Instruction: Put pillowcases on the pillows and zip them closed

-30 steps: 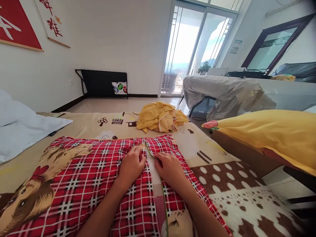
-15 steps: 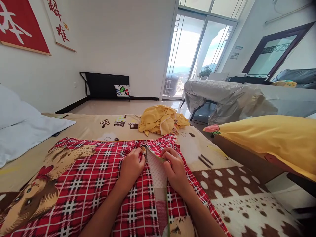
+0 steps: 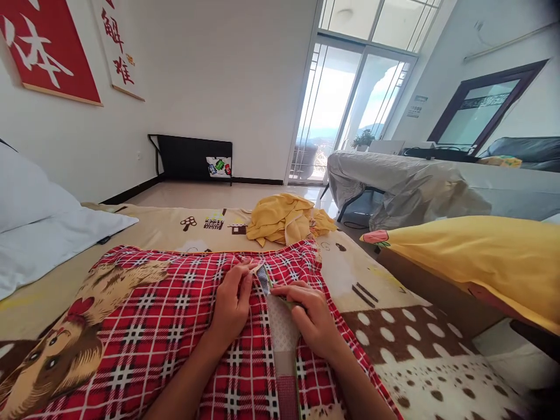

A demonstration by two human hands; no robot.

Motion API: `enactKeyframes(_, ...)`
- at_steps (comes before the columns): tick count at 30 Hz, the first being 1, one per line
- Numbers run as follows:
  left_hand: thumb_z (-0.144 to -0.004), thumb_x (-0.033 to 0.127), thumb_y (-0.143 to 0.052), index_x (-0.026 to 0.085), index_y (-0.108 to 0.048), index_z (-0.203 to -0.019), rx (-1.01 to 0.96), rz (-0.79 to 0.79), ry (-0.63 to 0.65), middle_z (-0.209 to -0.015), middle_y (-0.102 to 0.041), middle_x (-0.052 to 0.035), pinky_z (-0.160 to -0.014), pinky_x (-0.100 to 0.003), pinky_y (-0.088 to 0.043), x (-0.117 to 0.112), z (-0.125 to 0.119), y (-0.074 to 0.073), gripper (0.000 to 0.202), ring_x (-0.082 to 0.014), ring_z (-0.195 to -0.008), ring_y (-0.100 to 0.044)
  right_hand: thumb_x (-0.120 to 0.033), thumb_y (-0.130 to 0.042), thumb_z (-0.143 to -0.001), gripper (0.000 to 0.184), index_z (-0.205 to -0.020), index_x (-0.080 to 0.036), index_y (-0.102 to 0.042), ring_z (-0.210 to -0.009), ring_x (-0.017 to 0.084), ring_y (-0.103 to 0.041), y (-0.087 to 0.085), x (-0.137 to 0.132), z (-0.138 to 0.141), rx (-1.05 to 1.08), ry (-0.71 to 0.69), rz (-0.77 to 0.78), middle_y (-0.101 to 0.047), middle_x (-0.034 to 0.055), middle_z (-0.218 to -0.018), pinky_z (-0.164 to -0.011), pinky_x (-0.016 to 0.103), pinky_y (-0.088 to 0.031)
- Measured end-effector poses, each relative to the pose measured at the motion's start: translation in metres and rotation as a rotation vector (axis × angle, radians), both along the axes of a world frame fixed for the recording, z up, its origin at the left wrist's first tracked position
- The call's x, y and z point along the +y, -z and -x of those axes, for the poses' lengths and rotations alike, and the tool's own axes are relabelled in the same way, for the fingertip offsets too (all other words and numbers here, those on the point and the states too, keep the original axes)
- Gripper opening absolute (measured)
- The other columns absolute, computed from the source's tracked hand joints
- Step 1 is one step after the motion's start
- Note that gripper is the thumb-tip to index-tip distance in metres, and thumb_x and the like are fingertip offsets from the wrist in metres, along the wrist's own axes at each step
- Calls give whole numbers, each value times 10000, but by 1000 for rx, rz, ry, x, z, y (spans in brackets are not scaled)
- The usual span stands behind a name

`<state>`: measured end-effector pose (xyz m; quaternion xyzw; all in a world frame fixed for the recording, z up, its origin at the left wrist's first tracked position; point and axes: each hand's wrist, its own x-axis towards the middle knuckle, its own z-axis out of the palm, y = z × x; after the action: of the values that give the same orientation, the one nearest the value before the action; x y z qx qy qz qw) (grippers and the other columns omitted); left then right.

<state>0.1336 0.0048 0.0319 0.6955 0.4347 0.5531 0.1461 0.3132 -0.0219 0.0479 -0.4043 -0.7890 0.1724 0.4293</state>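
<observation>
A red plaid cover [image 3: 161, 326] with a chicken print lies flat on the bed in front of me. Down its middle runs an open slit [image 3: 280, 326] showing a pale patterned lining. My left hand [image 3: 234, 303] pinches the left edge of the slit near its far end. My right hand [image 3: 308, 315] is curled on the right edge, fingers closed on its green trim. Both hands sit close together, one on each side of the opening.
A crumpled yellow cloth [image 3: 286, 219] lies farther along the bed. White pillows [image 3: 39, 233] are at the left, a yellow pillow [image 3: 476, 256] at the right. Beyond stand a covered table [image 3: 406, 181], a black rack [image 3: 192, 157] and glass doors [image 3: 345, 105].
My left hand has gone from resting on the cloth to pinching the slit's edge. My right hand has slid a little back toward me. The view has tilted up.
</observation>
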Motion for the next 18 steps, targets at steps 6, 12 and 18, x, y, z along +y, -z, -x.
enactKeyframes(6,-938,271,-396,200,-482,-784,38,33,-10,-608,-505,52,-546,-208,-366,-21,5,-23,190,-99,-524,-477,-211,-442,-818,187,-787,-188,-625,-731,161,-592,-17,-21,-9,-113,-65,102,-672,24,-780,-716,281,-426)
enactKeyframes(12,-941,249,-407,205,-460,-760,221,59,57,-573,-488,60,-509,-209,-340,-64,16,-53,193,-92,-483,-473,-297,-487,-937,184,-886,-205,-637,-735,126,-614,-31,-30,-12,-54,-66,73,-678,12,-830,-677,237,-465)
enactKeyframes(18,-882,76,-363,200,-476,-759,560,-359,130,-645,-579,5,-531,-228,-380,-98,18,-51,209,-127,-551,-526,-185,-551,-900,231,-1128,-211,-578,-1129,194,-520,-31,-34,-3,-225,31,-417,-626,56,-1169,-989,369,-359)
